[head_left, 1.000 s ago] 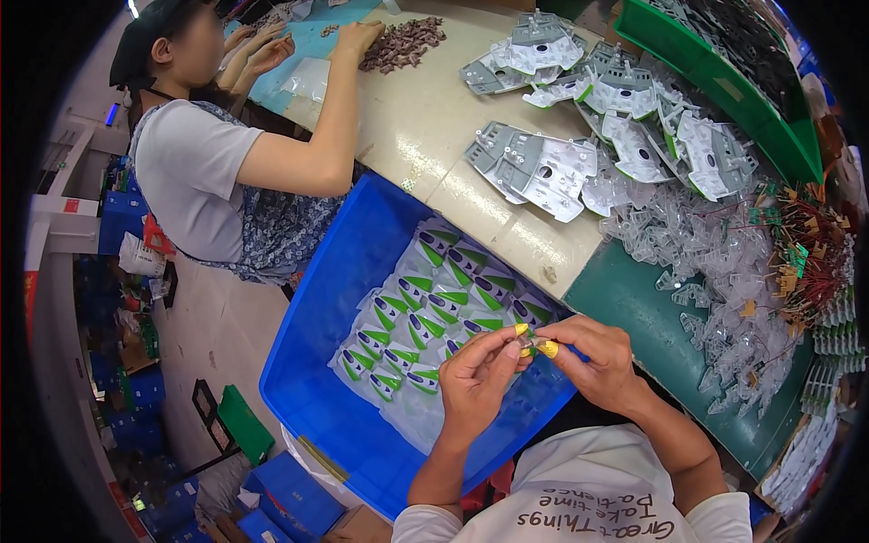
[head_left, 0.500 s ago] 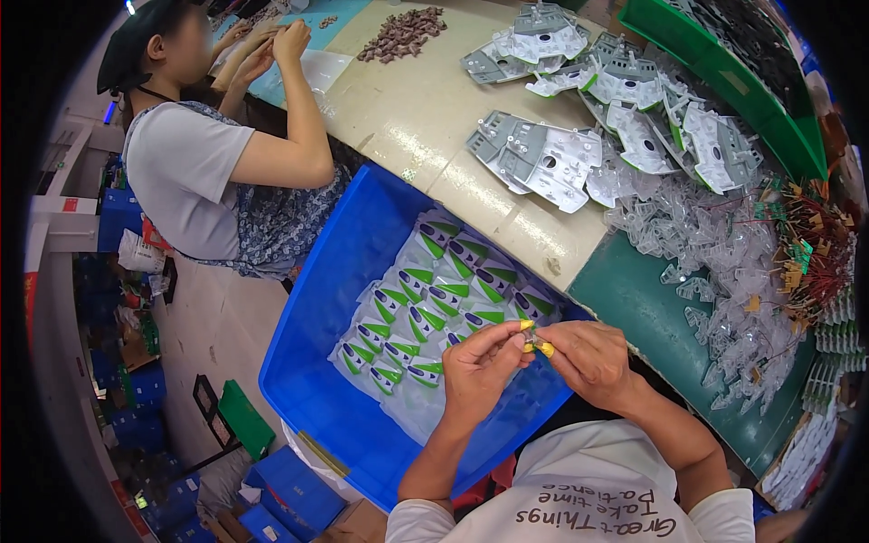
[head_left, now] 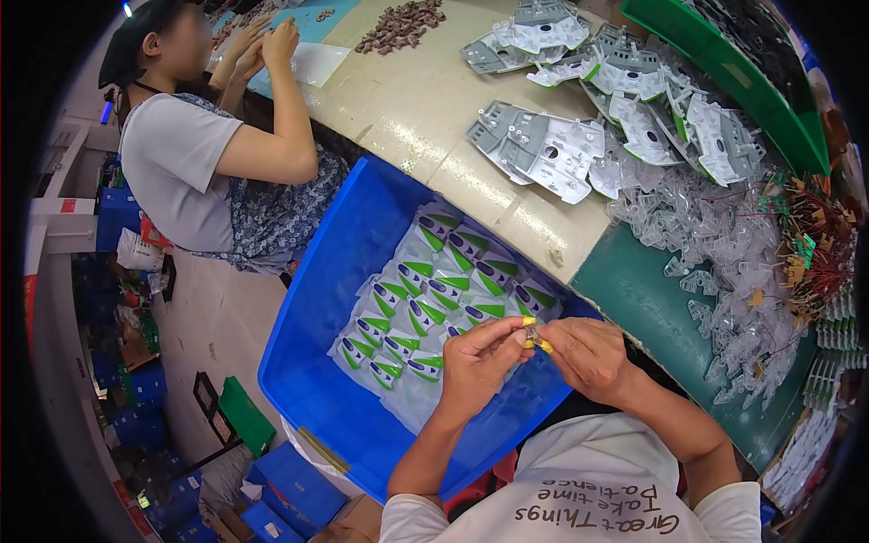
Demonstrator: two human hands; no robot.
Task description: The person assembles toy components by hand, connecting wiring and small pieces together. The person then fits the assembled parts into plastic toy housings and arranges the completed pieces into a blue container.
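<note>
Over the right side of a large blue bin point(head_left: 312, 299), my hands meet fingertip to fingertip. My left hand point(head_left: 475, 369) pinches a small clear plastic piece point(head_left: 531, 336), its exact shape mostly covered by the fingers. From the other side, my right hand point(head_left: 588, 360) grips the same piece. Yellow covers sit on some of my fingertips. Below, white parts with green and purple markings point(head_left: 424, 317) lie in rows in the bin, among translucent plastic wrapping. Nearest my right hand on the table is the dark green mat point(head_left: 625, 281).
Clear plastic pieces point(head_left: 724, 262) are heaped on the mat beside thin red wires point(head_left: 819, 240). Grey-and-white shells point(head_left: 552, 158) lie behind them, near a green tray point(head_left: 724, 68). Small brown parts point(head_left: 403, 25) lie farther off. A co-worker point(head_left: 195, 163) sits at the left.
My hands stay joined at nearly the same spot, with a slight shift of the fingers. The co-worker's raised hands and arm have moved a little left.
</note>
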